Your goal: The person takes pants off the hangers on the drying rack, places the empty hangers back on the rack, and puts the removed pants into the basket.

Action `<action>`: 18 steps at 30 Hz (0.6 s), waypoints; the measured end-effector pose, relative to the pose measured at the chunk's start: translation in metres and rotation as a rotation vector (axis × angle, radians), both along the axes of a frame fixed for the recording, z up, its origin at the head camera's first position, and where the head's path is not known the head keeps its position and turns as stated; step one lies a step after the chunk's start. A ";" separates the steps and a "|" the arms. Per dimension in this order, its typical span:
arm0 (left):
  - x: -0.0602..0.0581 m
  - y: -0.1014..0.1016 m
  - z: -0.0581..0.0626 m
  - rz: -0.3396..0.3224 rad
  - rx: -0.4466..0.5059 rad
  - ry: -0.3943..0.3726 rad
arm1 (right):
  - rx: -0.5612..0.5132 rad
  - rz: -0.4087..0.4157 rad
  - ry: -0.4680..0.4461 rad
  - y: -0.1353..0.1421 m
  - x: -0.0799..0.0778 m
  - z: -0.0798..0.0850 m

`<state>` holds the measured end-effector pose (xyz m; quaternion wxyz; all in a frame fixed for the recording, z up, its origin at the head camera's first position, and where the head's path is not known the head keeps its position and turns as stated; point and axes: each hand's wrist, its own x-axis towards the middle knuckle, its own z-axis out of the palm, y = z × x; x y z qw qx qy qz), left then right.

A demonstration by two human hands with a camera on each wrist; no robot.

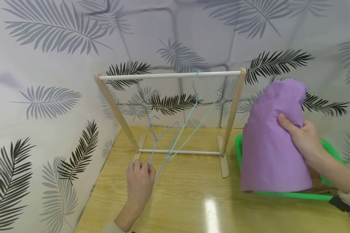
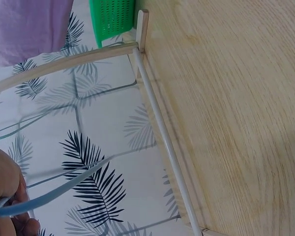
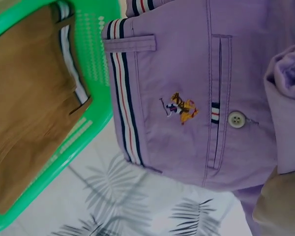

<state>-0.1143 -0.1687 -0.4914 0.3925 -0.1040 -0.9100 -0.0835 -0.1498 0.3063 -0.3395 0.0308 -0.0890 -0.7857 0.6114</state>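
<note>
- Left hand (image 1: 140,181): fingers curled closed round the lavender hanger (image 1: 153,151), low on its frame. Hook end is up and free, off the rack's bar.
- Right hand (image 1: 306,139): clamped on the purple garment (image 1: 275,145), thumb on the near face; fingers mostly hidden behind the cloth, so can't tell exactly how they lie.
- Purple garment is held up over the green basket (image 1: 332,150) – can't tell if its hem touches the rim. Right wrist view shows a buttoned pocket, striped trim and an embroidered horse and rider.
- Brown garment (image 3: 32,93) lies in the basket, same sort of striped trim.
- Rack (image 1: 163,76) stands on the wood-grain table (image 1: 180,200), left of the basket; mint hanger (image 1: 193,105) is hooked on its top bar – bare, right of centre.
- Leaf-print sheet (image 1: 151,42) behind everything.
</note>
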 end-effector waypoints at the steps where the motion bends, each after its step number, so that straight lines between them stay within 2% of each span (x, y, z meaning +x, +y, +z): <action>1: 0.000 0.000 0.000 0.001 -0.004 0.001 | 0.021 0.002 -0.001 0.002 -0.003 -0.001; 8: 0.000 -0.002 -0.001 -0.004 -0.004 0.002 | 0.121 0.011 0.000 0.017 -0.020 -0.006; 18: -0.001 -0.004 -0.004 -0.017 -0.001 0.010 | 0.175 0.047 0.021 0.033 -0.035 -0.015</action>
